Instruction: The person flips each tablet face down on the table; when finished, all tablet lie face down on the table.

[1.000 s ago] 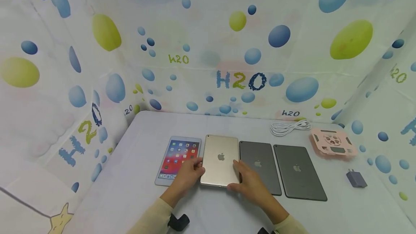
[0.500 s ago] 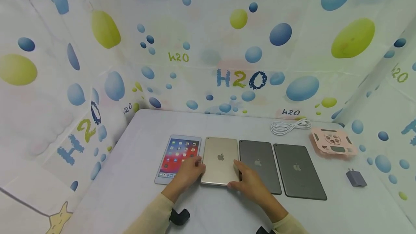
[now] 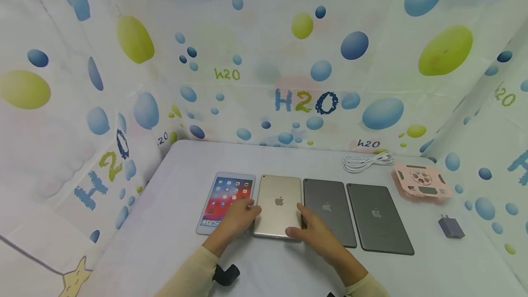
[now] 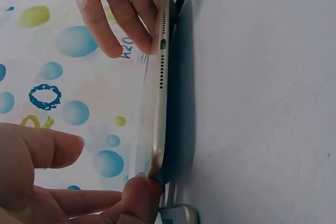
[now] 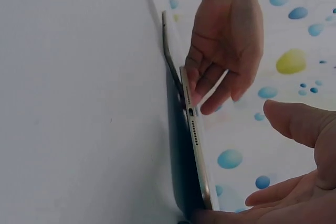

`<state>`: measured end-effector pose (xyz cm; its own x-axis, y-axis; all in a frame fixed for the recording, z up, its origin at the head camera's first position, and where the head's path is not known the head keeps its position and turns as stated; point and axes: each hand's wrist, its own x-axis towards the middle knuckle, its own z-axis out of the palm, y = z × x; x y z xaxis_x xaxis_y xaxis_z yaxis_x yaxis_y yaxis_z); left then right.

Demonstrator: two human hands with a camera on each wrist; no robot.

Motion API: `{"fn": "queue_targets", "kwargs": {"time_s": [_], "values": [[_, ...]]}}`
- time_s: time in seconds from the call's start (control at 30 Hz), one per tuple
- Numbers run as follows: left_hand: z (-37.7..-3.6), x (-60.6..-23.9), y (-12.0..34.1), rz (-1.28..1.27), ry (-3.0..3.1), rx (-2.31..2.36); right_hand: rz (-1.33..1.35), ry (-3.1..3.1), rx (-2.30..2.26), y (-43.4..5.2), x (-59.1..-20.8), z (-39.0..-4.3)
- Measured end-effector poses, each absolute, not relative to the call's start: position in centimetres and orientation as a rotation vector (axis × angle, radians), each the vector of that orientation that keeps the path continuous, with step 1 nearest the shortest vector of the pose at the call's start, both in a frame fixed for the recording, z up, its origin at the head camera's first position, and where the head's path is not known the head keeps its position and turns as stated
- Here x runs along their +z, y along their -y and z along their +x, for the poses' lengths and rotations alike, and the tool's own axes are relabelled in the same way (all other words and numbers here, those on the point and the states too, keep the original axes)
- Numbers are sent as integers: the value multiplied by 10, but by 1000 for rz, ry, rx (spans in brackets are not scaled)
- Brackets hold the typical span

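Note:
A gold tablet (image 3: pixel 277 205) lies back up, second from the left in a row of tablets on the white table (image 3: pixel 173 223). My left hand (image 3: pixel 243 212) grips its near left corner, with the thumb (image 4: pixel 139 192) at the corner. My right hand (image 3: pixel 303 226) grips the near right corner, fingers curled at the edge. In the wrist views the gold tablet's (image 4: pixel 160 93) port edge (image 5: pixel 197 140) stands slightly off the table, with shadow under it. The right hand (image 5: pixel 294 166) reaches in from the lower right.
A tablet with a lit screen (image 3: pixel 226 200) lies to the left of the gold one, and two grey tablets (image 3: pixel 327 210) (image 3: pixel 377 217) lie to its right. Behind are a coiled white cable (image 3: pixel 367 160) and a pink stand (image 3: pixel 420 181); a grey charger (image 3: pixel 450 227) lies at the right. Patterned sheets wall the table.
My right hand has slid slightly left along the gold tablet's near edge. The left hand and the tablet have barely moved.

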<state>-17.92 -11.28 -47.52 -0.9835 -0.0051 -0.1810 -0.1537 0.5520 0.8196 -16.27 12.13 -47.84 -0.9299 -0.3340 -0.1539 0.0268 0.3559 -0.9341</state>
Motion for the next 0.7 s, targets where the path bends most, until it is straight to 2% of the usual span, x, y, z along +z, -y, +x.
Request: {"fn": "queue_targets", "kwargs": {"time_s": [0.7], "values": [[-174, -476, 116, -134, -2612, 1472, -228, -2170, -1738, -115, -479, -157]]}}
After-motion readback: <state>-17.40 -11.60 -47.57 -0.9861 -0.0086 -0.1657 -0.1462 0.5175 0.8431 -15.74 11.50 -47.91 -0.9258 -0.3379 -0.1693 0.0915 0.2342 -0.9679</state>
